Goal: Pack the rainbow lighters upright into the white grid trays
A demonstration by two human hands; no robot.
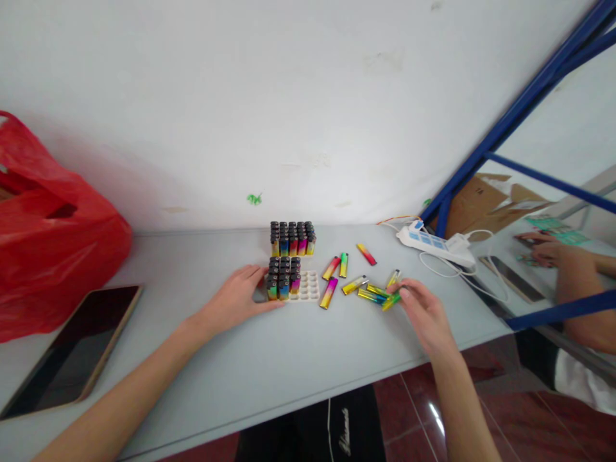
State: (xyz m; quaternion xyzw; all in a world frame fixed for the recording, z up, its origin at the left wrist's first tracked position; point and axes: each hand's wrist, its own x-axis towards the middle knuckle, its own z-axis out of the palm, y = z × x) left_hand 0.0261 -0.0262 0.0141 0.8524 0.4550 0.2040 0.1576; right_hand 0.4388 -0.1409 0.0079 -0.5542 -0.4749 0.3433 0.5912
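Note:
My left hand [243, 295] rests on the table with thumb and fingers curved around the left side of a white tray [310, 286] of round-holed slots. Black-topped, brightly coloured lighters [283, 279] stand upright in its left part, while bare slots show on the right. Behind it stands a full block of upright lighters [292, 239]. To the right, my right hand [423, 311] pinches a yellow-green lighter [392, 301] above the loose ones. Several loose lighters lie around, among them a pink-yellow lighter [328, 293] and a red-yellow lighter [366, 254].
A red plastic bag [58, 224] and a large dark-screened device [72, 350] occupy the left of the table. A white power strip [433, 245] with cables lies at the right, beside a blue metal frame [505, 122]. Beyond it are a co-worker's hands [541, 247] and a phone [513, 279].

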